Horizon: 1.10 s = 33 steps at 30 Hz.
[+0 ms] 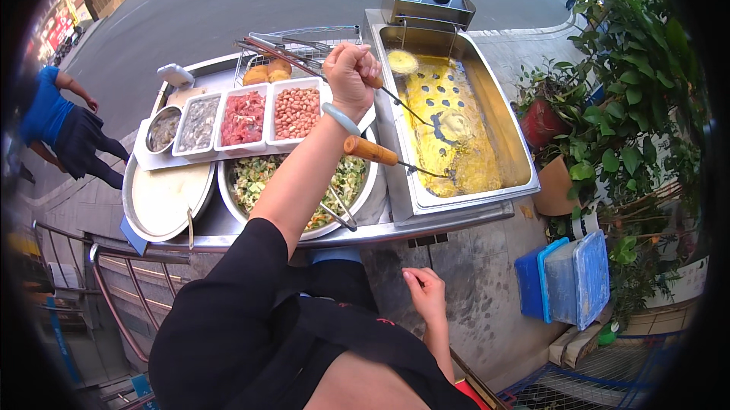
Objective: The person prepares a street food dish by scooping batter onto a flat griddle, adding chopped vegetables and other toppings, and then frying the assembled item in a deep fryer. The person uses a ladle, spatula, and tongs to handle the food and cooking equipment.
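My left hand [351,74], with a pale bangle at the wrist, grips a wooden-handled ladle [374,82] at the fryer's near left rim. Its metal shaft reaches into the oil, by a pale round battered piece [454,126]. A second wooden-handled tool [370,150] rests across the rim of the deep fryer [412,173], its head in the bubbling yellow oil. Another round fritter [402,62] floats at the far left corner. My right hand [426,294] hangs low before my body, fingers loosely curled, holding nothing visible.
Left of the fryer are tubs of peanuts [296,112], raw meat [243,118] and greyish seafood [198,122], a bowl of chopped vegetables [248,182], a batter basin [162,204], and tongs [279,52] on a rack. A person [48,107] walks at far left. Plastic bins [576,281] stand right.
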Motion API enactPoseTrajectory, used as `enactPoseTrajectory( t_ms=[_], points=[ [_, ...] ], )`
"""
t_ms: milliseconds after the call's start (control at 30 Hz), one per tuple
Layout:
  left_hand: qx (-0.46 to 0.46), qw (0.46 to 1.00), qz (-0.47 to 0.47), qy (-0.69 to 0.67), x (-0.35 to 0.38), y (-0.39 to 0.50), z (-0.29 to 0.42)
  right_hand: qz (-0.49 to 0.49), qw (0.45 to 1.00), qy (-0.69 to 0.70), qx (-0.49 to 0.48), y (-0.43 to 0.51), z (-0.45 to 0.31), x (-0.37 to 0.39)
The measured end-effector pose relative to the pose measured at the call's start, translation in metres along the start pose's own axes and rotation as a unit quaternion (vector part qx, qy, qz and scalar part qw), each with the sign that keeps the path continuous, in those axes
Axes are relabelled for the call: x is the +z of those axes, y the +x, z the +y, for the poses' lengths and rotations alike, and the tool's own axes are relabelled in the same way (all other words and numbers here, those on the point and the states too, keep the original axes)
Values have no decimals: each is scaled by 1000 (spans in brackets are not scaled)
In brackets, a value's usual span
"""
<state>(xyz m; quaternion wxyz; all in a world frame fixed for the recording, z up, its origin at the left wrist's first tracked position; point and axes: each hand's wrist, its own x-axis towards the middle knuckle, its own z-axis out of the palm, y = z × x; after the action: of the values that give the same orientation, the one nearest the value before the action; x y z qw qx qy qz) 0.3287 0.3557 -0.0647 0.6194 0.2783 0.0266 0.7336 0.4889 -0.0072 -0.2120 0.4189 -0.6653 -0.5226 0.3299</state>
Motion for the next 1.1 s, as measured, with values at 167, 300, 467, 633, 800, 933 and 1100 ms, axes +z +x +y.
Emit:
enactPoseTrajectory(
  t_ms=[167, 300, 467, 633, 800, 933, 1100],
  points=[
    [6, 1000, 12, -9, -4, -1, -4, 3, 1000, 7, 6, -1, 1, 1],
    [12, 999, -8, 36, -6, -2, -3, 2, 1000, 2, -1, -1, 1, 2],
    [12, 999, -11, 35, -10, -3, -2, -3, 1000, 9, -2, -1, 1, 4],
    [22, 997, 20, 71, -18, -7, -2, -9, 1000, 13, 2, -1, 4, 6],
    [-28, 994, 32, 97, -23, -21, 5, -33, 999, 19, -25, -3, 10, 17],
    [7, 991, 44, 129, -22, -26, 0, -30, 999, 45, -8, -7, 4, 26],
    [18, 989, 18, 145, -21, -38, 17, -104, 994, -23, -21, -9, -18, 22]
  ],
)
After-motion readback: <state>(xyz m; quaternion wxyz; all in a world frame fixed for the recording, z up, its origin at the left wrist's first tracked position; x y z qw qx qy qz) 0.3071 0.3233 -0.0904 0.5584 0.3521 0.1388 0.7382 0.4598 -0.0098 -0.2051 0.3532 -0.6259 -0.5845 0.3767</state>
